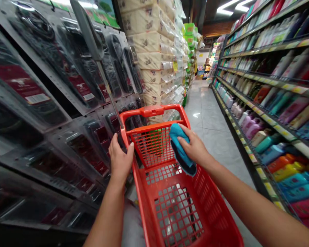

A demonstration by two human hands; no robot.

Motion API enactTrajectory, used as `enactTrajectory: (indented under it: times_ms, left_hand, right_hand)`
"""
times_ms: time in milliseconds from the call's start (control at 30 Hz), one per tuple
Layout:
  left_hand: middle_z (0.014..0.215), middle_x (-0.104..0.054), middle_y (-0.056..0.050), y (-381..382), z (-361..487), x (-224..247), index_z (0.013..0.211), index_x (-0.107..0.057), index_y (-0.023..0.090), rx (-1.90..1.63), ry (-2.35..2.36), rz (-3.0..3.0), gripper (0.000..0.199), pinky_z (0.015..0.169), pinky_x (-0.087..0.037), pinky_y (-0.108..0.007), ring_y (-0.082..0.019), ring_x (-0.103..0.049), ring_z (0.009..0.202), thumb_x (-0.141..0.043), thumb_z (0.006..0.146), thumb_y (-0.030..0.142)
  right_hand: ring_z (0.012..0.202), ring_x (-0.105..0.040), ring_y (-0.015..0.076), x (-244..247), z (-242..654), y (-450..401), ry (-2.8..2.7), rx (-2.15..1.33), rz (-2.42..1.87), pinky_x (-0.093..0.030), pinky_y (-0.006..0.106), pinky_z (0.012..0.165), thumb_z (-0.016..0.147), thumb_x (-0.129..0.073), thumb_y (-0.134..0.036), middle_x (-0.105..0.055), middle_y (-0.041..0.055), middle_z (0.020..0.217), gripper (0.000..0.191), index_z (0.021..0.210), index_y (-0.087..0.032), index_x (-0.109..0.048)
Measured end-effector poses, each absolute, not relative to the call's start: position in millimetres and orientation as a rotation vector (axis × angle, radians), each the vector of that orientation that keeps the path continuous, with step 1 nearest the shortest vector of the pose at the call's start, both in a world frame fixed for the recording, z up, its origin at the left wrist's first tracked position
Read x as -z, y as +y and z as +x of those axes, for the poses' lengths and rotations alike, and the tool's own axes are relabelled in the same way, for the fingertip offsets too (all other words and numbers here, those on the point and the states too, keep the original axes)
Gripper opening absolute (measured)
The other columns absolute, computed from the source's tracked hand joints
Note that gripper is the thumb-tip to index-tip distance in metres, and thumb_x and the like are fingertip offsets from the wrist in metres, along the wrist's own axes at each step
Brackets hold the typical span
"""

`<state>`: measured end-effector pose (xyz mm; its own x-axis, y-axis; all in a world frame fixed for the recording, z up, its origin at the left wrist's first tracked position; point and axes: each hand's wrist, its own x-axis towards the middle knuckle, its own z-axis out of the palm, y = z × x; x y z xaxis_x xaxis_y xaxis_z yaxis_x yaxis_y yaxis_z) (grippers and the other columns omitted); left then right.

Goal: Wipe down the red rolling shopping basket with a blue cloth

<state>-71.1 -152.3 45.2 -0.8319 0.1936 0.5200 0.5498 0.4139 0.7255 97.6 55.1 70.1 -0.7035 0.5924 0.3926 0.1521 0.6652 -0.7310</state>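
Note:
My right hand [193, 147] is shut on a folded blue cloth with a dark underside [181, 151], holding it just inside the far end of a red plastic shopping cart basket [154, 111]. The basket's mesh floor shows nothing lying in it. My left hand [121, 159] is raised with its fingers apart, just left of the basket rim. Its fingertips are at or very near the black blister packs [98, 135] hanging on the left-hand display. I cannot tell whether they touch a pack.
Bales of plastic-wrapped tissue [151, 51] are stacked beyond the basket. Shelves of colourful bottles [273, 113] line the right side. A grey tiled floor [208, 127] runs down the aisle between them, and a long-handled grey tool [89, 34] hangs at the top left.

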Motion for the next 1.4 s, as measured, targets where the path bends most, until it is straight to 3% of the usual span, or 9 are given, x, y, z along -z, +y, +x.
enactTrajectory:
  times_ms: [133, 233, 367, 600, 833, 933, 1067, 1200, 1400]
  left_hand:
    - [0.156, -0.045, -0.017, -141.9, -124.3, -30.0, 0.151, -0.039, 0.016, 1.447, -2.38, -0.589, 0.079, 0.124, -0.032, -0.047, -0.032, -0.042, 0.146, -0.064, 0.077, 0.027]
    - [0.156, -0.044, -0.016, -139.1, -128.4, -18.6, 0.151, -0.041, 0.014, 1.442, -2.355, -0.584, 0.08, 0.126, -0.029, -0.043, -0.03, -0.041, 0.147, -0.061, 0.073, 0.017]
    - [0.152, -0.049, -0.011, -136.7, -127.1, -12.1, 0.149, -0.044, 0.02, 1.436, -2.277, -0.596, 0.081, 0.125, -0.032, -0.041, -0.028, -0.044, 0.144, -0.06, 0.07, 0.012]
    - [0.15, -0.049, -0.016, -133.0, -126.1, -16.4, 0.148, -0.042, 0.013, 1.372, -2.333, -0.65, 0.08, 0.124, -0.031, -0.047, -0.031, -0.043, 0.142, -0.058, 0.069, 0.01]
    - [0.15, -0.049, -0.014, -134.9, -121.6, -17.8, 0.149, -0.042, 0.015, 1.434, -2.345, -0.615, 0.08, 0.125, -0.031, -0.042, -0.029, -0.043, 0.143, -0.058, 0.071, 0.01]
    - [0.151, -0.049, -0.015, -134.3, -121.6, -17.2, 0.149, -0.043, 0.014, 1.454, -2.329, -0.623, 0.08, 0.125, -0.031, -0.043, -0.029, -0.043, 0.143, -0.059, 0.07, 0.01]
    - [0.151, -0.049, -0.013, -135.3, -120.6, -16.3, 0.149, -0.044, 0.016, 1.497, -2.314, -0.607, 0.08, 0.125, -0.032, -0.04, -0.028, -0.043, 0.144, -0.06, 0.07, 0.011]
    - [0.152, -0.049, -0.012, -135.3, -119.3, -15.8, 0.149, -0.044, 0.018, 1.518, -2.312, -0.615, 0.08, 0.125, -0.031, -0.04, -0.027, -0.044, 0.144, -0.059, 0.071, 0.01]
    - [0.154, -0.047, -0.013, -129.5, -118.9, -17.1, 0.149, -0.043, 0.017, 1.533, -2.324, -0.631, 0.079, 0.126, -0.03, -0.041, -0.026, -0.043, 0.145, -0.059, 0.072, 0.011]
  right_hand:
    - [0.104, -0.069, 0.0261, -89.8, 40.9, 93.6, -2.523, -0.314, -0.969, -0.055, 0.039, 0.087, 0.101, -0.043, -0.026, -0.053, 0.0144, 0.14, 0.045, 0.145, -0.028, -0.053]
    - [0.099, -0.07, 0.0257, -85.8, 8.1, 91.3, -2.574, -0.137, -1.153, -0.055, 0.038, 0.081, 0.104, -0.034, -0.02, -0.056, 0.0181, 0.132, 0.039, 0.133, -0.02, -0.06]
    - [0.097, -0.069, 0.0242, -72.9, -24.7, 49.5, -2.568, -0.108, -1.109, -0.054, 0.034, 0.077, 0.102, -0.029, -0.011, -0.057, 0.0194, 0.128, 0.039, 0.125, -0.01, -0.06]
    - [0.101, -0.066, 0.0201, -76.9, -50.5, -14.5, -2.749, -0.185, -0.4, -0.054, 0.027, 0.077, 0.099, -0.044, -0.022, -0.061, 0.0063, 0.129, 0.037, 0.132, -0.028, -0.06]
    - [0.085, -0.067, 0.0201, -81.2, -38.6, 29.3, -2.597, -0.174, -1.03, -0.053, 0.032, 0.073, 0.099, -0.044, -0.023, -0.065, 0.011, 0.117, 0.028, 0.108, -0.018, -0.071]
    - [0.088, -0.066, 0.0213, -60.1, -54.8, 1.7, -2.593, -0.193, -0.706, -0.054, 0.032, 0.072, 0.097, -0.048, -0.022, -0.065, 0.0112, 0.122, 0.029, 0.119, -0.021, -0.068]
    - [0.105, -0.061, 0.02, -10.2, -73.8, -25.3, -2.356, -0.287, -0.204, -0.055, 0.031, 0.09, 0.097, -0.05, -0.019, -0.056, 0.0069, 0.142, 0.042, 0.136, -0.028, -0.062]
    - [0.109, -0.055, 0.0213, 36.2, -84.7, -23.7, -2.098, -0.318, -0.206, -0.051, 0.036, 0.1, 0.099, -0.048, -0.018, -0.054, 0.0072, 0.142, 0.042, 0.136, -0.03, -0.065]
    - [0.107, -0.049, 0.0245, 102.3, -77.9, -27.0, -2.138, -0.313, -0.167, -0.051, 0.039, 0.096, 0.096, -0.055, -0.017, -0.062, 0.006, 0.132, 0.04, 0.131, -0.032, -0.068]
